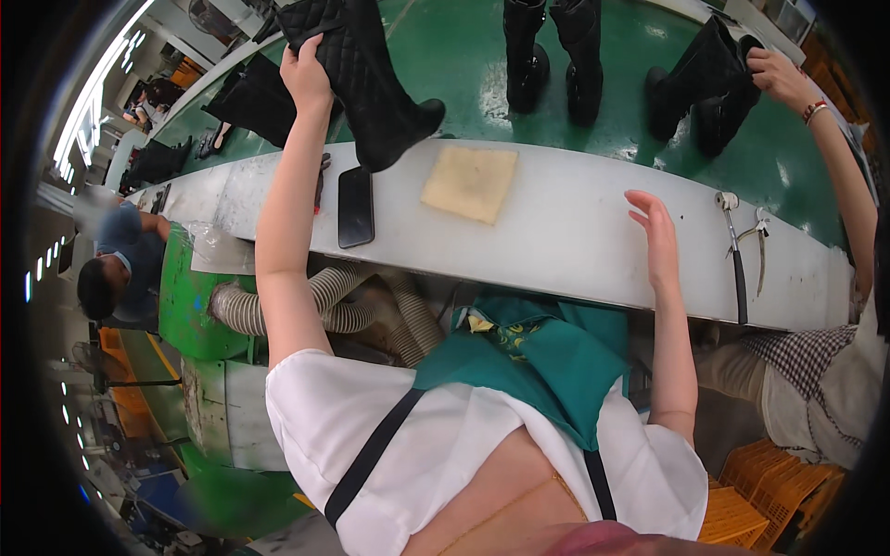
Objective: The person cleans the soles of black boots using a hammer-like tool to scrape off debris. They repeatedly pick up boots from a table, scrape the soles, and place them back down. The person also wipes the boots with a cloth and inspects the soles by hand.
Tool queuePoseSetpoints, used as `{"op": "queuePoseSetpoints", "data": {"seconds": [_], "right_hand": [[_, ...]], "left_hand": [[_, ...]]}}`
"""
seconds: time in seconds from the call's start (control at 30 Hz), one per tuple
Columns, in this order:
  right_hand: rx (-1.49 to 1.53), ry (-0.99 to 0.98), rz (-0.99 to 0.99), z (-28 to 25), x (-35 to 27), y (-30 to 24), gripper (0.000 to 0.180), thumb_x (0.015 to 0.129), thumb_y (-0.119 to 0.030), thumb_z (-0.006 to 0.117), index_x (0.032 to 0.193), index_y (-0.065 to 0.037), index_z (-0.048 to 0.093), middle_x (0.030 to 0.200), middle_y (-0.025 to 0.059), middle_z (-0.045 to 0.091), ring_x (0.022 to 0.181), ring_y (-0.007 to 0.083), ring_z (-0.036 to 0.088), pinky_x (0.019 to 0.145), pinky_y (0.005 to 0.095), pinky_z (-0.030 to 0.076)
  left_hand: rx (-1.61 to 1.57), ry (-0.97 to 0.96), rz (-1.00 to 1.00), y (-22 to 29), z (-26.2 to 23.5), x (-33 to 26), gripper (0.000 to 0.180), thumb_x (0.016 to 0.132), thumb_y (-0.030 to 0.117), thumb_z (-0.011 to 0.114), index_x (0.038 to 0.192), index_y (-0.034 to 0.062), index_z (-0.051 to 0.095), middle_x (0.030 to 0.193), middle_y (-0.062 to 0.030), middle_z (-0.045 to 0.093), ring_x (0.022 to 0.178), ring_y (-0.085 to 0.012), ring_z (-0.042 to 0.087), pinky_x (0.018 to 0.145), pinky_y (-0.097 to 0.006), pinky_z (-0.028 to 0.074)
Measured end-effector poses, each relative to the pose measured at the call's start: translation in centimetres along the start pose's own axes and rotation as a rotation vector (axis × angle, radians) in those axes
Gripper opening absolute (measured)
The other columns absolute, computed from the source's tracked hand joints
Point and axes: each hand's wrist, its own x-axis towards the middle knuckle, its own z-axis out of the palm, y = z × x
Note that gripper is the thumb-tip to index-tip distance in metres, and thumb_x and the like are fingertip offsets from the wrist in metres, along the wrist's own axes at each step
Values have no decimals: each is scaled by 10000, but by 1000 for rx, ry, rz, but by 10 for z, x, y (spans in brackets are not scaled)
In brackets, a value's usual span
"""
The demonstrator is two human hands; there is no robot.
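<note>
With my left hand point(309, 79) I grip a tall black quilted boot point(366, 83) by its shaft, at the far left over the green surface. Its toe points right, above the near white ledge point(565, 218). My right hand point(655, 227) is raised over the ledge with the fingers stretched out, holding nothing. Between my hands lie a yellowish cloth point(470, 183) and a black phone point(356, 208). A pair of black boots point(553, 60) stands upright beyond the cloth.
At right a co-worker's hand point(783, 82) touches another pair of black boots point(705, 88). A hammer point(735, 255) and pincers point(761, 250) lie on the ledge's right. Left are a green machine point(190, 296) with ribbed hoses point(243, 309), more black boots point(255, 100) and another person point(125, 259).
</note>
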Motion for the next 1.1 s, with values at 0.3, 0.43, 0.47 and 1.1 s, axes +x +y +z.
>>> {"op": "queuePoseSetpoints", "data": {"seconds": [0.3, 0.43, 0.47, 1.1], "right_hand": [[200, -239, -149, 102, 74, -96, 506, 1003, -403, 300, 1381, -84, 409, 1384, 102, 437, 1322, 196, 349, 1115, 351, 204], [293, -140, -121, 108, 89, -109, 541, 1000, -419, 292, 1348, -28, 428, 1284, 127, 500, 1220, 193, 434, 1069, 321, 282], [288, -157, -145, 101, 87, -114, 541, 1000, -413, 289, 1329, -14, 450, 1258, 136, 521, 1206, 193, 444, 1056, 311, 294], [507, -921, -811, 1, 35, -44, 269, 794, -318, 600, 604, -136, 546, 630, -22, 554, 605, 176, 554, 810, 346, 353]], "left_hand": [[-443, -13, 17, 74, 102, -144, 237, 790, 73, 534, 999, -36, 562, 999, -130, 617, 881, -226, 622, 812, -305, 496], [-189, -109, 404, 83, 146, -226, 302, 715, 85, 664, 979, -12, 553, 838, -101, 618, 731, -187, 601, 698, -284, 489], [-146, -202, 557, 85, 150, -243, 332, 677, 106, 698, 962, 15, 555, 816, -87, 594, 701, -193, 586, 653, -287, 473], [-182, -477, -260, 55, 115, -250, 607, 783, 150, 724, 1315, 72, 442, 1245, -97, 493, 1071, -163, 515, 849, -315, 464]]}}
